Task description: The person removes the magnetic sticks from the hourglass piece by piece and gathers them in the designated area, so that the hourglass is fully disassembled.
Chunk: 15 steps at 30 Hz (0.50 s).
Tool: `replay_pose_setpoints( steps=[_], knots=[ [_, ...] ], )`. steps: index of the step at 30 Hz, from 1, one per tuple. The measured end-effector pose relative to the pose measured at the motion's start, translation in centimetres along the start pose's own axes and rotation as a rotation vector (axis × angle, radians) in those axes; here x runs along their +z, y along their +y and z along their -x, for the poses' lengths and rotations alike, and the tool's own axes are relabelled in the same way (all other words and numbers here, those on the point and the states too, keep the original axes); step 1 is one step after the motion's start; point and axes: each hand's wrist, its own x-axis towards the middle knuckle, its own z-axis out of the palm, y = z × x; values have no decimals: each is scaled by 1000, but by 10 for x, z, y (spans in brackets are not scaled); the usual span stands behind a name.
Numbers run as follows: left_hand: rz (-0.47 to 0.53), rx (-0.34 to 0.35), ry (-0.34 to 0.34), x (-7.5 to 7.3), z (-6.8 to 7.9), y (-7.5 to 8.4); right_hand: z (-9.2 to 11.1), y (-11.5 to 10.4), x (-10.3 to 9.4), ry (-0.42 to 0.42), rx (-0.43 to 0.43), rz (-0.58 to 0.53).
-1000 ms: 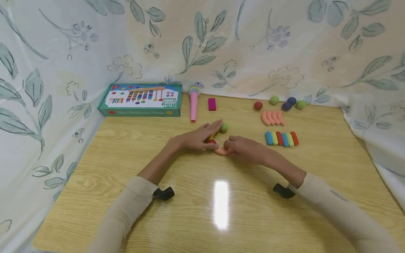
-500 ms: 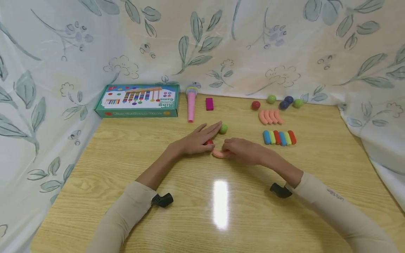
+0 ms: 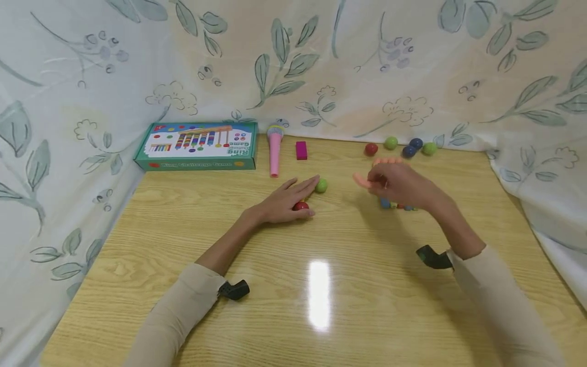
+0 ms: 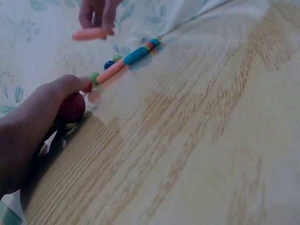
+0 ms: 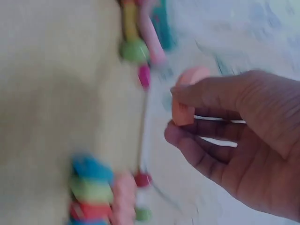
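Note:
In the head view my left hand [image 3: 283,205] rests on the table with its fingers stretched out. A red ball [image 3: 301,206] sits between thumb and forefinger, and a green ball [image 3: 321,185] lies at the fingertips. Between those balls a yellow piece [image 5: 130,22], blurred in the right wrist view, is mostly hidden by the hand from above. My right hand [image 3: 403,186] pinches a curved orange piece [image 3: 361,180] between thumb and fingers, raised above the table. Beneath that hand, partly covered, are a row of similar orange pieces [image 3: 387,160] and a row of coloured rods [image 3: 385,204].
Along the back stand a Ring Challenge Game box [image 3: 197,145], a pink toy microphone [image 3: 274,153] and a magenta block [image 3: 301,150]. At back right lie a red ball [image 3: 371,149], green balls [image 3: 391,142] and blue balls [image 3: 409,151]. A floral cloth [image 3: 339,66] hangs behind the table.
My right hand has lifted the curved orange piece from beside the left hand and carried it right and back, over the rows. The left hand has stayed nearly still.

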Motion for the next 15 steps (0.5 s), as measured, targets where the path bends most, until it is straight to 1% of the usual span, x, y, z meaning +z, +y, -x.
replay_pose_setpoints(
  steps=[3,4,6,7,9,12,15],
  knots=[
    [-2,-2,6,0,1,-1,6,24,-22,60,124,28],
    [-6,-2,6,0,2,-1,8,32,-27,61,184,29],
    [-8,-2,8,0,2,-2,10,49,-33,72,268,46],
    [-7,-4,8,1,3,-2,11,57,-34,71,305,48],
    [-6,-6,11,1,3,-3,12,73,-34,79,353,49],
    [14,-3,16,1,3,-3,13,92,-28,104,423,39],
    [24,-2,18,1,3,-3,15,107,-21,129,482,16]
  ],
)
